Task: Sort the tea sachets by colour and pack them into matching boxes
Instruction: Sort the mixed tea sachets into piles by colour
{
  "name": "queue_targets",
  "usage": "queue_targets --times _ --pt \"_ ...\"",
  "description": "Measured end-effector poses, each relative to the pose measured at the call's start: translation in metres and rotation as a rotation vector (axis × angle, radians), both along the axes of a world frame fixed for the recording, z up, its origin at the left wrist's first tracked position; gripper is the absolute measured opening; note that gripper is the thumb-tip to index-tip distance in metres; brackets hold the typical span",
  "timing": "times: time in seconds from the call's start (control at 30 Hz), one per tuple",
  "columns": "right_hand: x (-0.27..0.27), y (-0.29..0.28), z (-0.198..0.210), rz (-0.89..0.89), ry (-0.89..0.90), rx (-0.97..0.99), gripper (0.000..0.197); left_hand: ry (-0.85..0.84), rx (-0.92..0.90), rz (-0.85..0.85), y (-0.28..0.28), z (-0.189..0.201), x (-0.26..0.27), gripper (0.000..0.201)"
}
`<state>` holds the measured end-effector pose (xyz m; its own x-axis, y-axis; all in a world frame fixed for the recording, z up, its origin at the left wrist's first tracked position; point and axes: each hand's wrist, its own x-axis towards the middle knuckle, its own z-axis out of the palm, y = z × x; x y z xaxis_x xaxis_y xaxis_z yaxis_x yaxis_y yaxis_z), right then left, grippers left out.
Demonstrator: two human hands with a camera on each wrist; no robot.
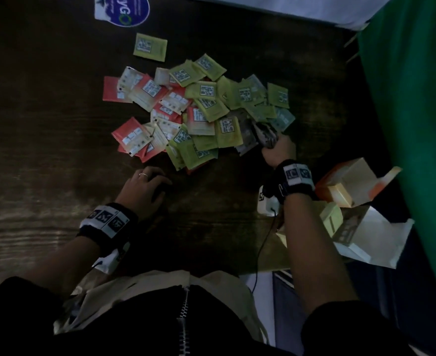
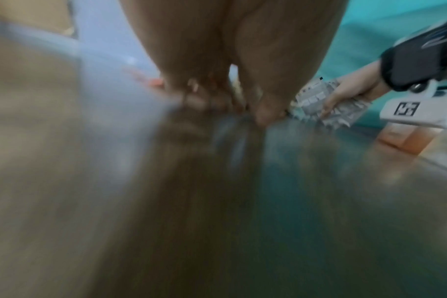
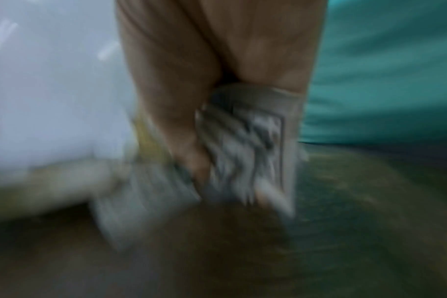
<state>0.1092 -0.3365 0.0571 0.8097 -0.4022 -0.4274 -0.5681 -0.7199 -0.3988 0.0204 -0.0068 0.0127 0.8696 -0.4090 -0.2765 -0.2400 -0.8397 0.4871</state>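
A heap of tea sachets lies mid-table in the head view: red ones (image 1: 145,93) on its left, yellow-green ones (image 1: 206,98) in the middle and right. At the heap's right edge my right hand (image 1: 278,150) grips a bunch of grey sachets (image 1: 265,136). The left wrist view shows the same grey sachets (image 2: 329,104) in the right hand (image 2: 350,88). In the blurred right wrist view the fingers (image 3: 181,125) wrap round the grey sachets (image 3: 242,151). My left hand (image 1: 145,186) rests on the table just in front of the heap, holding nothing; its fingers (image 2: 265,113) touch the wood.
One yellow-green sachet (image 1: 150,47) lies apart behind the heap. Opened boxes crowd the table's right front corner: an orange one (image 1: 345,183), a yellow-green one (image 1: 331,219), a pale one (image 1: 361,232). A green cloth (image 1: 412,98) hangs on the right. A white-blue pouch (image 1: 121,10) lies at the back.
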Motion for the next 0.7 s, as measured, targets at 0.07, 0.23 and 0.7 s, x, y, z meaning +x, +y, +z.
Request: queue_targets --times 0.07,0.23,0.7 --pt "-0.016 0.002 0.008 -0.152 0.051 0.240 0.040 0.042 0.006 -0.030 -0.004 0.009 0.009 0.032" --pt "-0.057 0.033 0.024 -0.234 0.049 0.775 0.042 0.159 -0.108 -0.047 -0.043 0.044 0.028 0.038" --pt "-0.082 0.033 0.045 -0.239 0.040 0.886 0.051 0.185 -0.699 0.598 -0.090 0.075 0.063 0.028"
